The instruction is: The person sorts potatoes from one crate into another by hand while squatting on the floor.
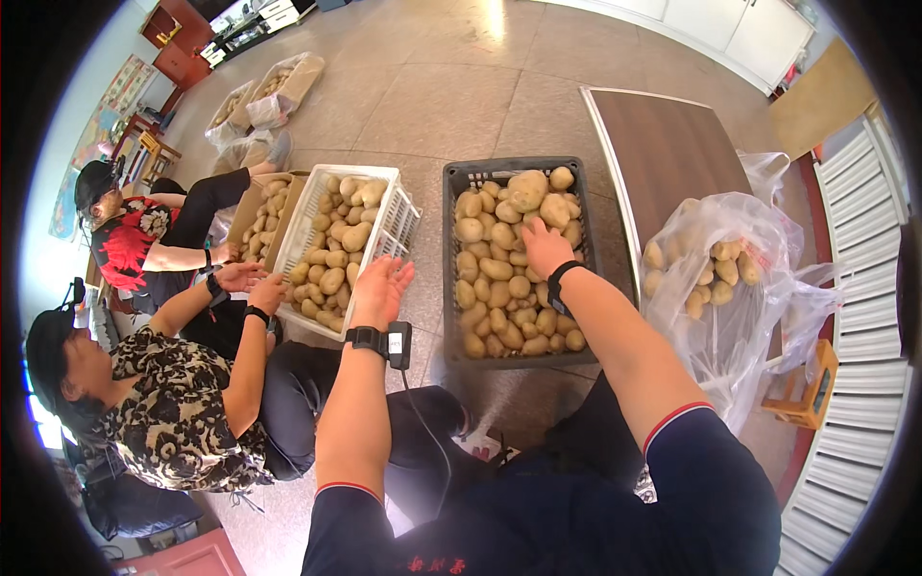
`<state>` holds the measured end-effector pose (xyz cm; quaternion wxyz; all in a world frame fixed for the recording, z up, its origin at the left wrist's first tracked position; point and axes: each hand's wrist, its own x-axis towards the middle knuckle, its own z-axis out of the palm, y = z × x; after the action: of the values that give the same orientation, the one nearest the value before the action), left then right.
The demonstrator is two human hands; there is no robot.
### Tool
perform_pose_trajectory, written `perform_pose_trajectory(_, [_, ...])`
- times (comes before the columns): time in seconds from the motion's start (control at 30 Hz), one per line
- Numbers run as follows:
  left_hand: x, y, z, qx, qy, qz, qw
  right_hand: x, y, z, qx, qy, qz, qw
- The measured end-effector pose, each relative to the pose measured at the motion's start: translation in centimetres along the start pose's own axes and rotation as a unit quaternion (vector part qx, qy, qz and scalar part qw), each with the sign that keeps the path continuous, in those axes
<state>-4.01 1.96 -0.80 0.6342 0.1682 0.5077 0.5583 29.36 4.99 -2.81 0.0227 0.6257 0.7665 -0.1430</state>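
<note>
A dark plastic crate (449, 266) full of potatoes stands on the floor before me. My right hand (546, 249) reaches into its upper right part, fingers down on the potatoes by a large one (528, 190); whether it grips a potato is hidden. My left hand (382, 291) hangs with spread fingers, holding nothing, over the right edge of a white plastic crate (395, 216), also filled with potatoes. A dark band with a small box and a cable sits at my left wrist, and another dark band is on my right wrist.
Two people sit at my left; the nearer one's hands (266, 291) are at the white crate's left edge, beside a cardboard box (287, 216) of potatoes. At the right are a brown board (663, 144), a clear plastic bag (720, 331) with potatoes and a small wooden stool (821, 396).
</note>
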Motion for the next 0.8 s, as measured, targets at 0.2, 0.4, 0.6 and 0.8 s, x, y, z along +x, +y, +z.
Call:
perform_pose_trajectory(0.2, [-0.1, -0.1, 0.2, -0.011, -0.025, 0.002, 1.0, 0.6, -1.0, 2.3, -0.127, 0.089, -0.046, 0.987])
perform_pose_trajectory(0.4, [-1.0, -0.7, 1.5, 0.023, -0.007, -0.027, 0.999, -1.2, -1.6, 4.6, -0.131, 0.031, -0.045, 0.99])
perform_pose_trajectory(0.6, [-1.4, -1.4, 1.4, 0.049, -0.037, -0.049, 0.997, -3.1, -1.5, 3.5, -0.073, 0.045, -0.055, 0.995])
perform_pose_trajectory(0.8, [-2.5, -2.1, 4.3, 0.159, -0.078, -0.096, 0.98, -3.6, -1.8, 2.7, 0.149, 0.157, -0.063, 0.974])
